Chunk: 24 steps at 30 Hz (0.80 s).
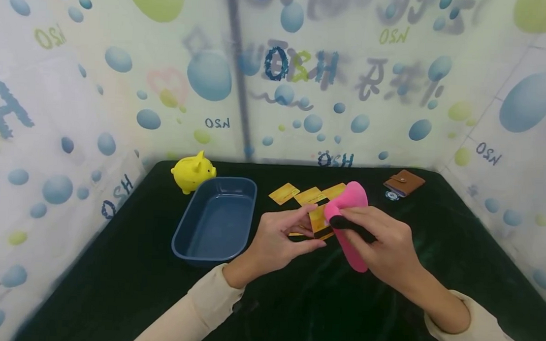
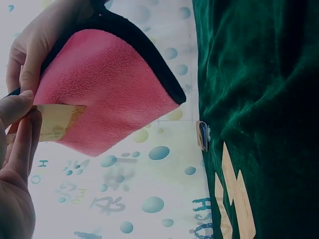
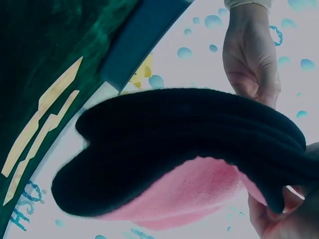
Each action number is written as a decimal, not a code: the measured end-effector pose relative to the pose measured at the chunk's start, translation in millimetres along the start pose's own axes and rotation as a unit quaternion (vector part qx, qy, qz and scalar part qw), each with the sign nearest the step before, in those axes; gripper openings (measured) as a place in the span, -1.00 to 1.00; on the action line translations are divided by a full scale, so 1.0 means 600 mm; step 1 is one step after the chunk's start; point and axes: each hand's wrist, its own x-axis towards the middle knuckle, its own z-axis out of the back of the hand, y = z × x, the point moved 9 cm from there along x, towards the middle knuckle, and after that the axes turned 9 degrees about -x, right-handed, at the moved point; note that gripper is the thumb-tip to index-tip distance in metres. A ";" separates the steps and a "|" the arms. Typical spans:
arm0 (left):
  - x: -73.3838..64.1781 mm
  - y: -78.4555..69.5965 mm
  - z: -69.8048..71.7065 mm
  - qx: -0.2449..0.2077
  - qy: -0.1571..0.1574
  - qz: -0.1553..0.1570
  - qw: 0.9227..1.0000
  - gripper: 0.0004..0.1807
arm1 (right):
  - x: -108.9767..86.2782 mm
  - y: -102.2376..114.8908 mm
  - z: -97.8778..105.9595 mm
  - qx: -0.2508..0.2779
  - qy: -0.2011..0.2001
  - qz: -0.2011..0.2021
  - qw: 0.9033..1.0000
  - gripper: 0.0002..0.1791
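Observation:
In the head view my left hand (image 1: 274, 240) pinches a yellow card (image 1: 317, 221) with a dark stripe between thumb and fingers, raised over the table. My right hand (image 1: 386, 242) grips a pink cloth (image 1: 353, 253) with a black edge, bunched up against the card's right side. The left wrist view shows the card (image 2: 57, 122) overlapping the fuzzy pink face of the cloth (image 2: 109, 84). From the right wrist, the cloth's black side (image 3: 174, 122) covers most of the work. More yellow cards (image 1: 284, 193) lie on the table just beyond my hands.
A blue tray (image 1: 178, 237) stands left of my hands, with a yellow piggy bank (image 1: 192, 173) behind it. At the back right lie a brown wallet (image 1: 407, 182) and a small round chip (image 1: 392, 195). Dark green cloth (image 1: 294, 303) covers the table; patterned curtains (image 1: 266, 114) surround it.

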 end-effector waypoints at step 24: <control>-0.022 0.007 0.048 -0.031 -0.051 0.040 0.997 -0.32 | -0.010 -0.090 0.024 -0.051 -0.006 -0.102 0.994 -0.54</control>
